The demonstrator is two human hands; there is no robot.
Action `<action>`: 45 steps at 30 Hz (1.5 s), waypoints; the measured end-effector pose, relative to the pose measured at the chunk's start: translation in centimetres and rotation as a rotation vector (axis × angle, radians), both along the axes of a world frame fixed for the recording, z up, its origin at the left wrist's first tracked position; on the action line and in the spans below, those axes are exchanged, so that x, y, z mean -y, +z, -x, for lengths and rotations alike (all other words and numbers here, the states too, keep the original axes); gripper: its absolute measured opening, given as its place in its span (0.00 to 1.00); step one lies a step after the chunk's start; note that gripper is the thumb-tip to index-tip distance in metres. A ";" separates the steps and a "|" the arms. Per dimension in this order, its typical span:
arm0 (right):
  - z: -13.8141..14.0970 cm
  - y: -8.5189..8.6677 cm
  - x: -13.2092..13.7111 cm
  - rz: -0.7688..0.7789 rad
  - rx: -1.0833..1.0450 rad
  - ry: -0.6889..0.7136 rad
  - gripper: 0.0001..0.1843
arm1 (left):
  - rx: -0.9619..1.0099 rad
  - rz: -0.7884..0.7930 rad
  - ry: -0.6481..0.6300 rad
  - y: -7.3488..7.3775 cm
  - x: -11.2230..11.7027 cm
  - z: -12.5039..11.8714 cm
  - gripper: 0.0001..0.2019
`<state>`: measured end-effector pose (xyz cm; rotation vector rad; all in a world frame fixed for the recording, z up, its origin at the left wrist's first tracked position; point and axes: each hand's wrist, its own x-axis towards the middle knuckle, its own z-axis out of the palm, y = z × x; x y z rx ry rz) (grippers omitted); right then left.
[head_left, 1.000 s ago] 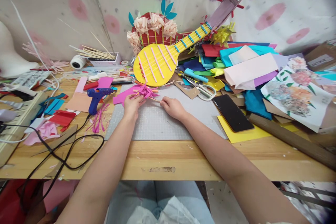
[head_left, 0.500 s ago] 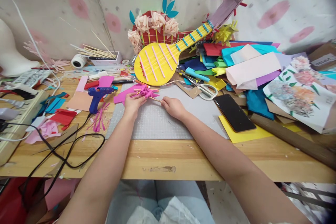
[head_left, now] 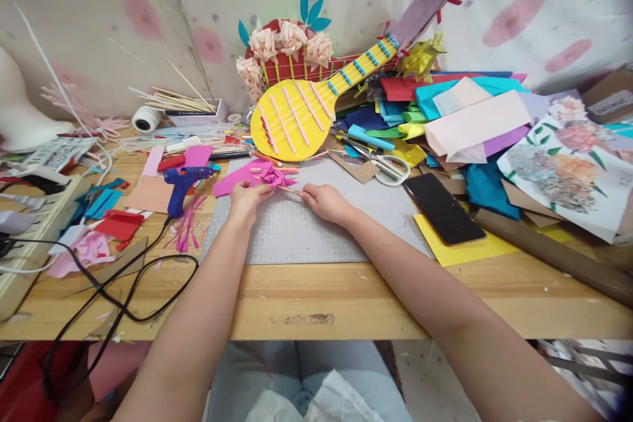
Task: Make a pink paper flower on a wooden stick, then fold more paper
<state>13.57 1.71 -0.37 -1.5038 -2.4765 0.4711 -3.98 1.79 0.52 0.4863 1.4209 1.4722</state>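
My left hand (head_left: pixel 247 201) is closed round the base of a magenta fringed paper flower (head_left: pixel 273 176), which sits at one end of a thin wooden stick (head_left: pixel 289 190). My right hand (head_left: pixel 324 202) pinches the other end of that stick. Both hands rest over a grey gridded cutting mat (head_left: pixel 306 227) on the wooden table (head_left: pixel 346 297). A magenta paper sheet (head_left: pixel 236 179) lies just behind the left hand.
A blue glue gun (head_left: pixel 182 179) with a black cord (head_left: pixel 123 290) lies left of the mat. A yellow paper guitar (head_left: pixel 301 109), scissors (head_left: pixel 383 165), a black phone (head_left: pixel 442 209) and a heap of coloured paper (head_left: pixel 465 122) stand behind and right. Scraps cover the left side.
Both hands stay on the flower and stick; the flower head has turned slightly. The view has shifted a little.
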 end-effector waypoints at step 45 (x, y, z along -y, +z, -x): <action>-0.7 0.5 0.3 -0.020 -0.103 -0.017 0.17 | -0.004 -0.095 -0.012 0.2 0.3 -0.9 0.11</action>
